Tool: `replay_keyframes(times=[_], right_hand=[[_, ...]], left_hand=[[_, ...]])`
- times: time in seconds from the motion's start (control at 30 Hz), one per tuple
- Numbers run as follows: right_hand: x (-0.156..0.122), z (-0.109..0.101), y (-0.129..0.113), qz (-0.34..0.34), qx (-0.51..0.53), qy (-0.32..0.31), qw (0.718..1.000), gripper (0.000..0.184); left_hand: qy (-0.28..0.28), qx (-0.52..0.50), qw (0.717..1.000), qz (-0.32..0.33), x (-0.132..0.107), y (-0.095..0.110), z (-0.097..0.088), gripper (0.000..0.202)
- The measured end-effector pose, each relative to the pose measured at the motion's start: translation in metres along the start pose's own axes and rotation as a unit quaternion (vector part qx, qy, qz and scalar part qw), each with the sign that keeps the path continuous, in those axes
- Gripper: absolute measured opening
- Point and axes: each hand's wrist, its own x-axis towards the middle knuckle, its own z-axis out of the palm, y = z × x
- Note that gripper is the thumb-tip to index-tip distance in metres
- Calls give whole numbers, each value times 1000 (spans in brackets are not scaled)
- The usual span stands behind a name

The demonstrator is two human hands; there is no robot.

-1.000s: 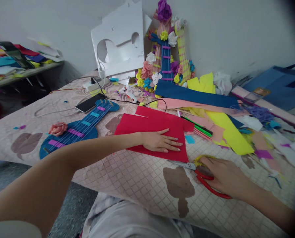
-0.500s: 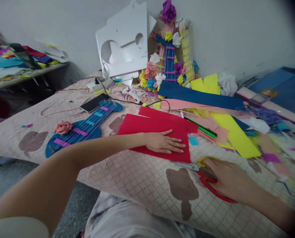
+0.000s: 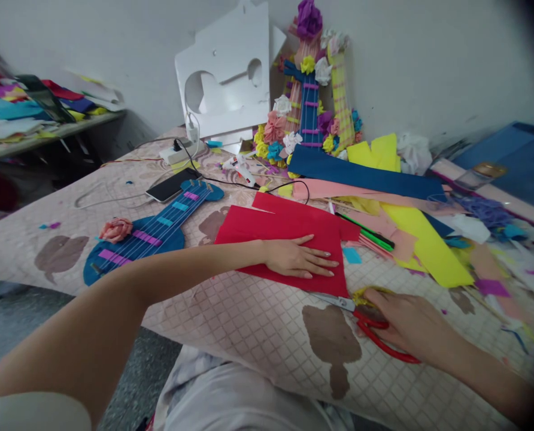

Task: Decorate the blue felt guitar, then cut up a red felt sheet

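Observation:
A sheet of red crepe-like paper (image 3: 244,230) lies on the patterned tablecloth in front of me. My left hand (image 3: 296,258) rests flat on it with the fingers spread. At the sheet's lower right corner, my right hand (image 3: 404,320) grips a pair of scissors (image 3: 375,332) with red handles, one wrapped in yellow. The scissors' blades lie along the red paper's near edge, their tips partly under it. A small blue paper piece (image 3: 352,255) and a green pen (image 3: 375,237) are close by on the right.
A blue paper guitar (image 3: 154,230) with a pink flower lies to the left, beside a phone (image 3: 172,187). A glue gun (image 3: 240,169) and cables are behind the red sheet. Blue (image 3: 361,170) and yellow paper strips (image 3: 428,248) cover the right. Flower-decorated guitars (image 3: 311,114) lean on the wall.
My right hand and the scissors have shifted slightly left, along the red paper's near edge. My left hand stays flat on the sheet. The view has moved a little.

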Motion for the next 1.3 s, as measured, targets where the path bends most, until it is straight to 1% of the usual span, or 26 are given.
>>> replay_keyframes(times=[0.07,0.2,0.37,0.5,0.6,0.77,0.97,1.1,1.2,1.3], right_hand=[[-1,0,-1,2,2,-2,1000,14],[1,-3,-6,19,16,-11,1000,19],[5,-4,-9,31,21,-36,999,21],[4,-3,-9,40,13,-31,999,24],[3,-2,-9,50,15,-29,998,27],[1,0,-8,55,5,-29,998,24],[-3,1,-6,53,-9,-21,998,21],[2,-2,-12,66,9,-34,997,26],[9,-6,-17,68,34,-46,996,31],[15,-10,-21,61,56,-45,996,33]], left_hand=[[8,1,1000,6,0,0,0,49],[-8,1,1000,-16,0,1,0,49],[23,-3,1000,2,0,-1,2,47],[2,-3,1000,-9,0,0,1,48],[6,-4,1000,-13,0,2,0,47],[3,-1,1000,-10,0,1,2,47],[17,13,1000,4,-1,0,3,47],[16,14,1000,1,-1,0,3,47],[18,11,1000,0,-1,0,4,47],[12,-2,1000,-13,0,1,4,46]])
